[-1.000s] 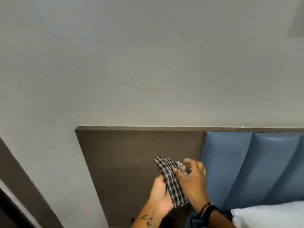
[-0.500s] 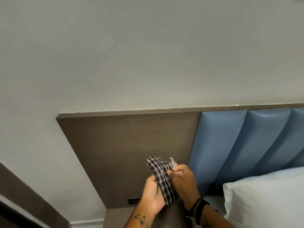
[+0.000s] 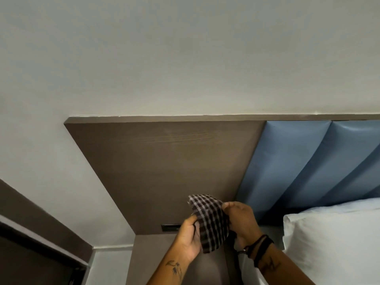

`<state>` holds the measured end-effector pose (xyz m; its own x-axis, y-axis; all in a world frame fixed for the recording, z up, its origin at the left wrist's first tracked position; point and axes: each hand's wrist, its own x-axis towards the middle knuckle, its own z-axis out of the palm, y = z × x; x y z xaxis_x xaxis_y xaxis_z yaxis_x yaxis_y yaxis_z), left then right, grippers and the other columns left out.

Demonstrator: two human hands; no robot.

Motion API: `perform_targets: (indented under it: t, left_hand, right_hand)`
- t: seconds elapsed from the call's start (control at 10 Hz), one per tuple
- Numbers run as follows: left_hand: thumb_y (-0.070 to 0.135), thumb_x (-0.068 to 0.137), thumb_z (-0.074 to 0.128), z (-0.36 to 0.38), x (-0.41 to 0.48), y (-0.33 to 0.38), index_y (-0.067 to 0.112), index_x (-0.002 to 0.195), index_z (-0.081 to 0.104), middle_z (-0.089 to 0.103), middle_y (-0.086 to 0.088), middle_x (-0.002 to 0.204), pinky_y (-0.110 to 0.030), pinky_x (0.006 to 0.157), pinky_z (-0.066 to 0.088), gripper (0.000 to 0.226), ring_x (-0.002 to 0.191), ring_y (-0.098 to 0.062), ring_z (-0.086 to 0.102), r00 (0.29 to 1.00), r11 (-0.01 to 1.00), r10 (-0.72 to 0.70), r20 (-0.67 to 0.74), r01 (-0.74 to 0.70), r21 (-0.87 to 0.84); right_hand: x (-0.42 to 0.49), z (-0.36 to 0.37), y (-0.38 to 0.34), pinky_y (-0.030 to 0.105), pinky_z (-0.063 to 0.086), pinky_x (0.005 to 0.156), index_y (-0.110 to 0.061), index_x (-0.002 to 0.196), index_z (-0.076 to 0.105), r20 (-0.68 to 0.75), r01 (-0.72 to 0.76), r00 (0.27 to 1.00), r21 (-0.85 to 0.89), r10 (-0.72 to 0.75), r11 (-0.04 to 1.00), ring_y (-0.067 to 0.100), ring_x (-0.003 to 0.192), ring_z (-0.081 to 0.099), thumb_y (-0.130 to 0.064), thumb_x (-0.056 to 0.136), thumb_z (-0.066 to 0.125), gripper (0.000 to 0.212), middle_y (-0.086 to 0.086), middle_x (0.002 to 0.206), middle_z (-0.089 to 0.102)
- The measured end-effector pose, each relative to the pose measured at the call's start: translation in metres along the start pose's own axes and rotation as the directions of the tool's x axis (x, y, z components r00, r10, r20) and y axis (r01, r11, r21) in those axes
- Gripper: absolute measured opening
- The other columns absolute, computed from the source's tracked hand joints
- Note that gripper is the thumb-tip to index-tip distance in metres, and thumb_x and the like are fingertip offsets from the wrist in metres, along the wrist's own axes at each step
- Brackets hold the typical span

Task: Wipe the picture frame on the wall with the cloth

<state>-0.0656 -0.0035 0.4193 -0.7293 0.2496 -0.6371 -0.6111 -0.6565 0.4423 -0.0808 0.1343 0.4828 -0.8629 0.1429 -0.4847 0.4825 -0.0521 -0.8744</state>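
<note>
A black-and-white checked cloth (image 3: 209, 219) is bunched between both hands, low in the middle of the view. My left hand (image 3: 188, 237) grips its lower left side. My right hand (image 3: 240, 220) pinches its upper right edge, with dark bands on the wrist. Both hands hover in front of a brown wooden headboard panel (image 3: 168, 161). No picture frame is in view; only bare pale wall (image 3: 185, 54) shows above the panel.
Blue padded headboard sections (image 3: 298, 161) run to the right. A white pillow (image 3: 333, 239) lies at the lower right. A brown bedside surface (image 3: 156, 262) sits under the hands, with a dark switch plate (image 3: 170, 227) on the panel. A dark door frame (image 3: 30, 229) stands at the left.
The view has tilted downward, so the headboard and pillow sit higher and larger. My hands keep working the cloth; it is more gathered between them now.
</note>
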Motion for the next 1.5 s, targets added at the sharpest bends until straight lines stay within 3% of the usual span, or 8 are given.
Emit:
perform_targets:
  t: [0.3,0.6,0.7,0.8,1.1,1.3,1.4,1.5]
  left_hand:
    - [0.020,0.090,0.062,-0.052,0.018,-0.028,0.000,0.124,0.065,0.066,-0.025,0.127,-0.045,0.089,0.057,0.039,0.114,-0.037,0.066,0.999,0.999,-0.032,-0.007,0.032,-0.034]
    - [0.000,0.078,0.073,-0.169,0.122,-0.140,0.008,0.110,0.067,0.074,-0.018,0.110,-0.059,0.096,0.051,0.033,0.103,-0.036,0.070,0.889,0.934,0.016,-0.458,0.150,0.323]
    - [-0.001,0.079,0.071,-0.212,0.180,-0.186,0.007,0.109,0.065,0.073,-0.017,0.106,-0.051,0.091,0.056,0.031,0.101,-0.035,0.069,0.847,0.885,0.096,-0.524,0.168,0.434]
    - [0.000,0.080,0.070,-0.255,0.235,-0.218,0.006,0.108,0.063,0.071,-0.015,0.105,-0.034,0.076,0.054,0.029,0.098,-0.033,0.068,0.857,0.772,0.194,-0.477,0.167,0.613]
    - [-0.004,0.078,0.065,-0.335,0.293,-0.282,0.001,0.122,0.055,0.063,-0.019,0.120,-0.033,0.093,0.051,0.046,0.112,-0.032,0.061,0.865,0.391,0.381,-0.327,0.170,0.905]
    - [0.022,0.078,0.068,-0.288,0.236,-0.232,0.003,0.137,0.044,0.052,-0.019,0.133,-0.046,0.096,0.047,0.066,0.119,-0.038,0.053,0.762,0.134,0.482,-0.433,0.424,0.896]
    - [0.018,0.083,0.066,-0.223,0.191,-0.158,0.004,0.133,0.054,0.055,-0.020,0.138,-0.047,0.100,0.048,0.053,0.121,-0.038,0.056,0.777,-0.142,0.629,-0.031,0.154,0.978]
    - [0.012,0.083,0.069,-0.137,0.118,-0.080,0.002,0.123,0.065,0.061,-0.020,0.134,-0.048,0.097,0.051,0.042,0.117,-0.036,0.063,0.605,-0.470,0.642,0.471,-0.175,0.865]
  right_hand:
    - [0.029,-0.028,0.057,0.040,0.054,0.082,0.002,0.097,0.066,0.181,-0.191,0.968,0.093,0.172,0.977,0.027,0.093,0.072,-0.013,0.093,0.060,0.017,0.021,0.106,0.074]
    - [0.099,-0.038,0.249,0.023,0.054,0.087,-0.008,0.098,0.064,0.029,-0.132,0.988,-0.324,0.149,0.937,0.031,0.102,0.066,0.016,0.083,0.062,0.029,0.023,0.108,0.068]
    - [0.143,-0.031,0.333,0.040,0.050,0.099,-0.021,0.101,0.064,0.003,-0.129,0.989,-0.462,0.147,0.878,0.033,0.108,0.064,0.007,0.087,0.061,0.032,0.022,0.118,0.066]
    - [0.187,-0.025,0.406,0.035,0.047,0.099,-0.008,0.123,0.061,-0.020,-0.205,0.973,-0.545,0.231,0.813,0.033,0.118,0.060,0.001,0.086,0.061,0.038,0.016,0.125,0.065]
    - [0.233,-0.026,0.526,0.038,0.048,0.081,-0.010,0.141,0.043,0.006,-0.124,0.979,-0.774,0.204,0.621,0.045,0.105,0.062,-0.005,0.090,0.052,0.052,0.026,0.123,0.062]
    - [0.190,-0.025,0.458,0.052,0.030,0.112,-0.015,0.143,0.034,0.002,-0.082,0.931,-0.974,0.366,0.212,0.040,0.137,0.031,-0.021,0.084,0.056,0.064,0.017,0.153,0.028]
    - [0.168,-0.027,0.362,0.054,0.009,0.122,-0.017,0.149,0.028,0.165,0.130,0.951,-0.981,0.261,0.147,0.033,0.150,0.008,-0.026,0.092,0.046,0.061,0.011,0.165,0.006]
    - [0.133,-0.027,0.231,0.044,0.014,0.122,-0.014,0.151,0.030,0.449,0.444,0.893,-0.872,-0.026,0.206,0.027,0.151,0.016,-0.040,0.097,0.044,0.061,0.010,0.164,0.016]
